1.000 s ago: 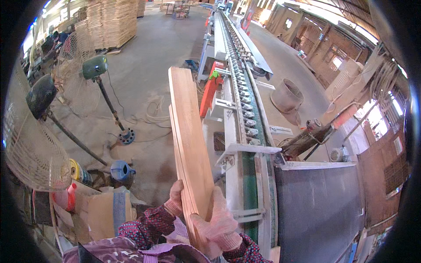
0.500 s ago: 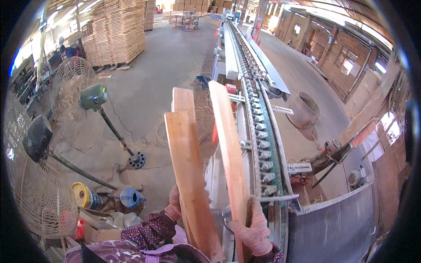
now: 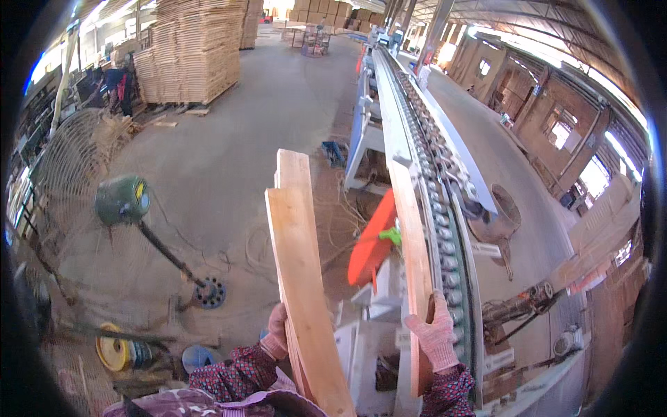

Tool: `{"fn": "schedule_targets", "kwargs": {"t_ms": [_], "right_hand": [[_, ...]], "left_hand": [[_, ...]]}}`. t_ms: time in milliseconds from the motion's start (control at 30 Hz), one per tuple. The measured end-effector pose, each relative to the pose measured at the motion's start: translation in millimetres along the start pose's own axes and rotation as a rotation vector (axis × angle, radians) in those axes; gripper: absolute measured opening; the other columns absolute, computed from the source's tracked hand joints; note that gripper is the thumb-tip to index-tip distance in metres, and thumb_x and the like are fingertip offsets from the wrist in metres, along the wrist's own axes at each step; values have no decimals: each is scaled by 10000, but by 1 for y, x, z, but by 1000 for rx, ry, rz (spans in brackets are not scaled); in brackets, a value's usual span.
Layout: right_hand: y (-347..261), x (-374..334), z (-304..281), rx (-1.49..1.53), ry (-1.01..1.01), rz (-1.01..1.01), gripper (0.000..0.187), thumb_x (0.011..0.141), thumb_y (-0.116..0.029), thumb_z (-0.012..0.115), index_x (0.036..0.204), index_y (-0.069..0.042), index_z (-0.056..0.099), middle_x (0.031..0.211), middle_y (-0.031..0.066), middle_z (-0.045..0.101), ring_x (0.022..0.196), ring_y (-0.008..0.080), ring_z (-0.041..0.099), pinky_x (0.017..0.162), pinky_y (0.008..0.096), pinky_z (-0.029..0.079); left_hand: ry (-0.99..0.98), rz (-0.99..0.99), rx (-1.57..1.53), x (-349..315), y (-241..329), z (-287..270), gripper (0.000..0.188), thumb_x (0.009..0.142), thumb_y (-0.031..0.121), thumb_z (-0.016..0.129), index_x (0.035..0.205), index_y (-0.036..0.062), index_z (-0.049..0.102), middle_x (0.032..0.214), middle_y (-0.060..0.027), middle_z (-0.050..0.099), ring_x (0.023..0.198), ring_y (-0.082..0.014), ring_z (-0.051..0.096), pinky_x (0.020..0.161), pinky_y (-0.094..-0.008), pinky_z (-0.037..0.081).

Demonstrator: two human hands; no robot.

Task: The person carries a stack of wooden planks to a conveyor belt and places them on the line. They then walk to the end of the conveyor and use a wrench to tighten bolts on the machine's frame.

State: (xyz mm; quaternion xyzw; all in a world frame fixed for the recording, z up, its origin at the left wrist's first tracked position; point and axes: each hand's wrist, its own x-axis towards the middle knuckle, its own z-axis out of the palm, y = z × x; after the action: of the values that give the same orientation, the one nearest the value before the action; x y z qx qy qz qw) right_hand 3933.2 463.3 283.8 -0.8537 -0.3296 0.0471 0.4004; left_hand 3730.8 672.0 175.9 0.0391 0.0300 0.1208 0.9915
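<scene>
My left hand (image 3: 276, 332), in a pale pink knit glove, is closed around the left edge of a small stack of planed wooden boards. The front board (image 3: 306, 278) leans upright against my body, and another board (image 3: 294, 168) sticks up behind it. My right hand (image 3: 439, 335), gloved too, grips the near end of a single wooden board (image 3: 415, 257). That board lies lengthwise along the left side of a long chain conveyor (image 3: 446, 243), pointing away from me. Part of my right fingers is hidden behind the board.
An orange-red guard (image 3: 372, 243) with a green knob (image 3: 390, 236) stands left of the conveyor. Further left are a green-motored fan (image 3: 124, 199), a yellow-rimmed bucket (image 3: 113, 347) and a blue bucket (image 3: 199, 356). A tall lumber stack (image 3: 187, 55) rises at the back left; a round drum (image 3: 506, 208) stands right.
My right hand has moved right and slightly forward, bringing its board from beside the stack onto the conveyor's edge. The left hand still holds its boards. My view has turned slightly.
</scene>
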Motion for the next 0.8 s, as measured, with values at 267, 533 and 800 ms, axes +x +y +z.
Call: {"fn": "schedule_targets", "kwargs": {"t_ms": [267,533,800], "right_hand": [[-37,224,81,-241,-14,170,695,671,-277,696,1243,4,418,1119,256,557,1044,380,546,870,409,445],[-1,446,145,-483,28,280,671,688,-296,697,1225,22,450,1198,228,529,1144,327,501,952,381,408],[13,609,199,-519,-103,585,747,717,-412,652,1309,-56,371,1308,187,447,1200,307,463,987,396,385]], "left_hand": [[-95,13,97,123,174,-14,712,742,449,637,1293,63,402,1173,-135,536,1038,-386,541,900,-570,424],[-35,196,119,251,295,6,794,715,558,626,1309,83,400,1157,-86,534,985,-311,560,887,-513,446],[-175,497,197,372,451,15,709,791,456,617,1355,111,361,1273,-66,495,1017,-235,547,909,-409,433]]}}
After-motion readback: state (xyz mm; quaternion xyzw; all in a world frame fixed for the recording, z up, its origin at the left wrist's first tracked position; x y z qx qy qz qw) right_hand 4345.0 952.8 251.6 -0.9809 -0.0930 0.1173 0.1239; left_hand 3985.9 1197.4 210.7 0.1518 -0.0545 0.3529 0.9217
